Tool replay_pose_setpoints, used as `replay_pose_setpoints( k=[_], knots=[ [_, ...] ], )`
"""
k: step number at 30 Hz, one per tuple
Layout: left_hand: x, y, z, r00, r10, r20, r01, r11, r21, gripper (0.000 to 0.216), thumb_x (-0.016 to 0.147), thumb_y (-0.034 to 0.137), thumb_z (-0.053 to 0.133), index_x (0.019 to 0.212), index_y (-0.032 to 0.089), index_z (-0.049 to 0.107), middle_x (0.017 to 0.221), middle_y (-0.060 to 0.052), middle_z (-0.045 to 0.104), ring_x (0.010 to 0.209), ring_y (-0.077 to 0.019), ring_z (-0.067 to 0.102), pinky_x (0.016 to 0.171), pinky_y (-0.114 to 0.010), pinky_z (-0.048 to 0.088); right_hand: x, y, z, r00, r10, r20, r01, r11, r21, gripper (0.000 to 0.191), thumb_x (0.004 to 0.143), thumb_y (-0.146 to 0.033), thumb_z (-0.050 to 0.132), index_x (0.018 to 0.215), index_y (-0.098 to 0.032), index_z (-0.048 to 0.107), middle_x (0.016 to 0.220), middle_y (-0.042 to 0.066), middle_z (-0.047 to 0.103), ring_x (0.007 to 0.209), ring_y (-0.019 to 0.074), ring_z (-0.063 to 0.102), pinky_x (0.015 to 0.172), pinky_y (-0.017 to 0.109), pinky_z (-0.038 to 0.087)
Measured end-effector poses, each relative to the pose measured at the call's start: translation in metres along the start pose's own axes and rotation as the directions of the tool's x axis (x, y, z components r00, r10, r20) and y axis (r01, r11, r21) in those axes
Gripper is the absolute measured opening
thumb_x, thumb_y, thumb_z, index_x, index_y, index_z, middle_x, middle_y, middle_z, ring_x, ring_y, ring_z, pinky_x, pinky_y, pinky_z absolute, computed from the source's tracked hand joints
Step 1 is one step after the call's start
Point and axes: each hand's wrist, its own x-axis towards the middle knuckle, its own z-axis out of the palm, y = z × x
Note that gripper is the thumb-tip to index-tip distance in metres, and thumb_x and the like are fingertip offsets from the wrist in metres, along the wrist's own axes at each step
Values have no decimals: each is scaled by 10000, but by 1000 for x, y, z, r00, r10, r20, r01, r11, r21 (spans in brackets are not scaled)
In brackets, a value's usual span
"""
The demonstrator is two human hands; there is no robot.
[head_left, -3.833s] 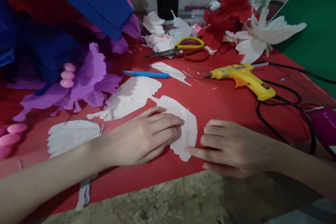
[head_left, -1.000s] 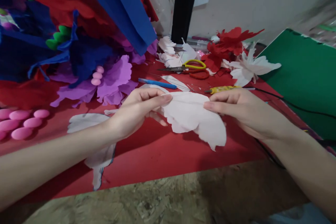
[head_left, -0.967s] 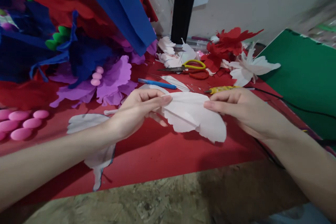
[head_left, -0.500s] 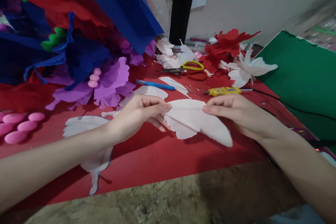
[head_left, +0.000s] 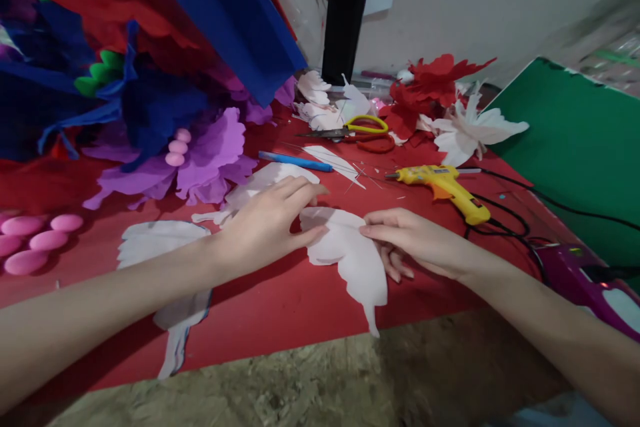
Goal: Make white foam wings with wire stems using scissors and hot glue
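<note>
A white butterfly-wing cutout point(head_left: 345, 237), scalloped at the edge and ending in a narrow tail, is tilted over the red tabletop. My right hand point(head_left: 417, 240) pinches its upper right edge between thumb and fingers. At the cutout's left side is my left hand point(head_left: 273, 217), thumb and fingers apart; its thumb tip is at the edge, and I cannot tell whether it touches. Beneath my left forearm lies another white wing cutout point(head_left: 165, 237), partly covered, with blue lines along its border. One more white cutout point(head_left: 270, 177) sits behind my left hand.
A yellow glue gun point(head_left: 450, 187) with a black cord lies right, near a purple device point(head_left: 580, 280). Scissors point(head_left: 350, 130) and a blue pen point(head_left: 295, 161) are further back. A phone point(head_left: 344, 33) leans on the wall. Paper butterflies point(head_left: 215, 160) crowd the left; a green board point(head_left: 575, 127) stands right.
The white wing cutout has turned, so its tail now points toward me. My left fingers have come off it and spread. My right hand has moved left and down, uncovering the glue gun.
</note>
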Motion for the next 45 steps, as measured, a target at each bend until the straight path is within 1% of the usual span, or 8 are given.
replay_pose_setpoints(
  k=[5,9,14,19,28,32,38,45],
  knots=[
    [-1,-5,10,956,292,-2,-292,956,-38,191,920,198,430,947,160,615,990,-48,655,948,-164,572,960,-338,374,-6,-3,0,980,-84,-181,-1,906,-424,188,849,-338,454,781,-167,493,394,-69,467,300,44,368,329,169,238],
    [-1,-6,10,912,409,27,-410,912,36,273,949,172,352,935,150,624,991,-42,681,950,-153,588,1033,-365,312,-11,2,1,794,-481,-372,-29,581,-814,117,774,-257,548,854,-178,580,503,-33,551,465,109,529,422,217,338],
    [-2,-5,8,893,442,79,-448,890,82,283,937,173,352,931,149,634,1004,-50,685,923,-164,609,1026,-384,335,-9,24,12,469,-883,7,267,135,-954,211,858,-161,431,930,-123,626,931,93,671,837,170,631,719,295,526],
    [-1,-3,8,875,482,48,-484,875,21,279,939,172,357,1013,123,622,1073,-70,681,1019,-161,609,1047,-339,362,-8,34,18,359,-912,197,283,-95,-954,271,865,-102,399,959,-41,646,995,112,683,910,190,632,801,319,540],
    [-1,-3,6,820,548,163,-550,834,-38,342,943,138,311,1120,68,596,1219,-128,599,1137,-197,562,1032,-338,404,-12,30,12,323,-912,252,270,-166,-948,238,837,-65,439,832,-97,675,862,56,707,801,162,617,755,305,497],
    [-3,-2,4,831,519,202,-517,853,-65,350,939,129,310,1144,68,588,1240,-124,584,1168,-203,536,1053,-349,376,-8,13,-7,338,-934,113,217,-40,-975,167,821,-109,511,755,-130,663,728,34,681,696,147,558,668,289,454],
    [-8,7,5,865,443,237,-429,896,-112,377,953,139,285,1265,98,491,1342,-87,496,1266,-163,432,1110,-326,284,21,-30,-39,687,-685,-242,-8,326,-945,91,764,-200,591,739,-167,672,762,45,645,789,176,530,715,300,406],
    [-13,16,9,862,282,422,-293,955,-40,674,929,524,296,1399,42,266,1477,-157,199,1372,-255,221,1137,-407,176,63,-60,-38,808,-529,-259,-58,366,-929,122,739,-143,568,765,-139,687,792,70,663,748,158,560,639,262,387]
  ],
)
